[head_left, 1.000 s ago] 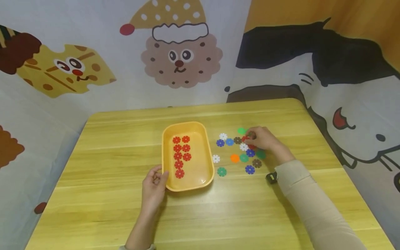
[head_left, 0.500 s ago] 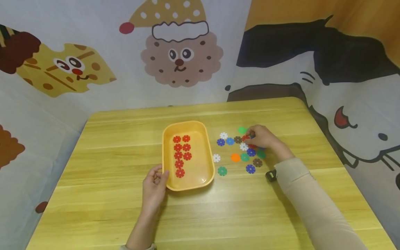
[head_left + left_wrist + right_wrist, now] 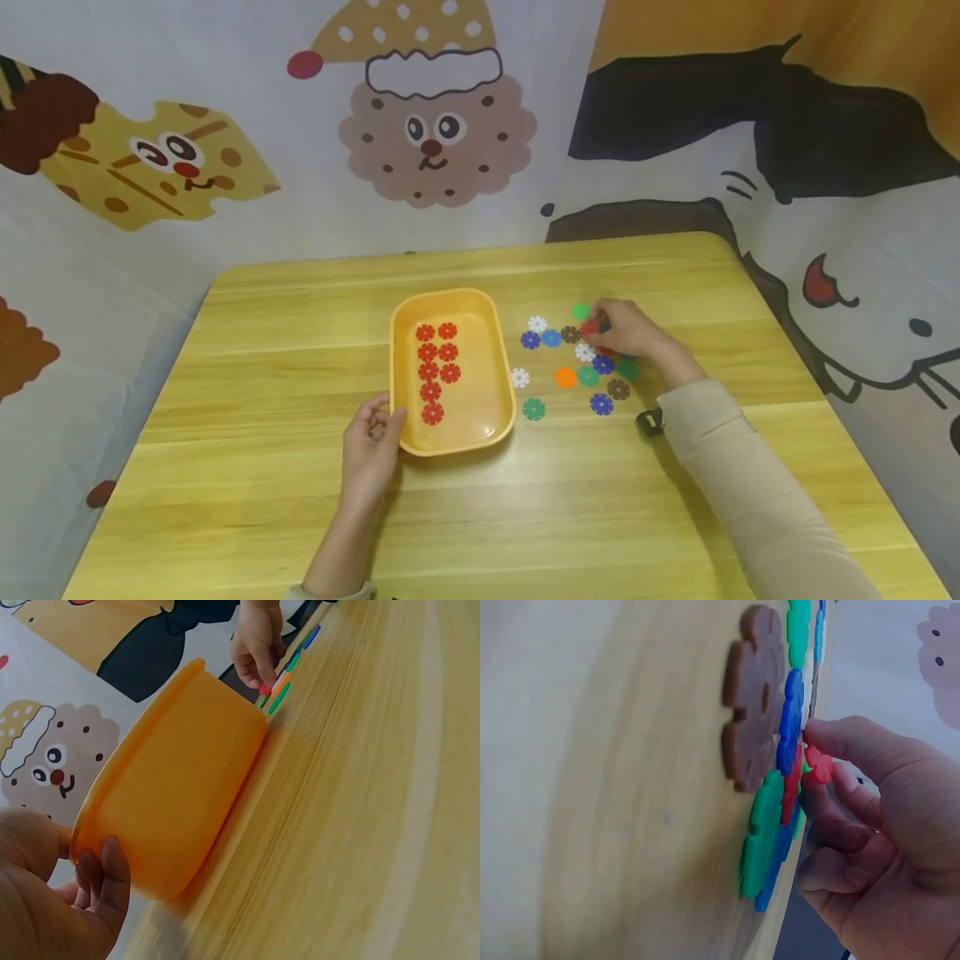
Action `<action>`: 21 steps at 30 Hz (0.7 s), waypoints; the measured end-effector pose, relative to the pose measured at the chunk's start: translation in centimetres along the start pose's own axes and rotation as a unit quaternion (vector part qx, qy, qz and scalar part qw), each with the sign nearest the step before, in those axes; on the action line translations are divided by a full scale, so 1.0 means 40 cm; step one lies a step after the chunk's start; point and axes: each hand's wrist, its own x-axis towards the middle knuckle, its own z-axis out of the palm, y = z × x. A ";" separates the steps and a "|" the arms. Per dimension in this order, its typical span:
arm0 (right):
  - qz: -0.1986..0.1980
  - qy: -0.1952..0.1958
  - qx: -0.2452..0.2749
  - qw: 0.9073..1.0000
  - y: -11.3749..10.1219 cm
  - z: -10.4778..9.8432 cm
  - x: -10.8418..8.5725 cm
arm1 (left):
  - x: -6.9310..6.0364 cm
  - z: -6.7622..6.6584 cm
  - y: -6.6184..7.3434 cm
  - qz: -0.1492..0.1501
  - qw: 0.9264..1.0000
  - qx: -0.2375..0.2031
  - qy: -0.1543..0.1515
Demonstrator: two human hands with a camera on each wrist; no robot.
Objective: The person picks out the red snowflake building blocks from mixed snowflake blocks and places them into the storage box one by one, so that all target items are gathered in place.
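Observation:
My left hand grips the near-left rim of a yellow-orange plastic tray, thumb over the edge. In the left wrist view the fingers curl against the tray's outer wall. Inside the tray, several red snowflake discs lie flat in two columns on the left side. My right hand pinches a red snowflake disc between thumb and fingers, tilted up from the table. Around it lie loose discs: a green disc, a dark blue disc and a brown disc. Some are hidden under the hand.
Several more discs spread between tray and right hand, among them a white disc, an orange disc and a teal disc. A black strap piece hangs by the right cuff. A cartoon-printed cloth stands behind the wooden table.
The red disc at my right fingertips now shows tilted up in the pinch. My left hand and the tray stay in place. The head view has shifted very slightly.

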 end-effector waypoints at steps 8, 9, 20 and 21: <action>0.003 -0.001 -0.004 1.000 0.007 -0.003 -0.005 | 0.000 0.001 0.001 -0.004 1.000 0.002 0.000; -0.003 -0.001 -0.013 1.000 0.007 -0.003 -0.005 | 0.000 0.001 0.001 -0.005 1.000 0.002 0.001; -0.045 0.015 -0.035 0.998 -0.004 -0.001 -0.012 | 0.002 0.000 -0.002 0.002 1.000 0.004 -0.001; -0.051 0.023 -0.034 0.998 -0.007 0.001 -0.013 | 0.002 0.001 -0.002 0.003 1.000 0.006 -0.001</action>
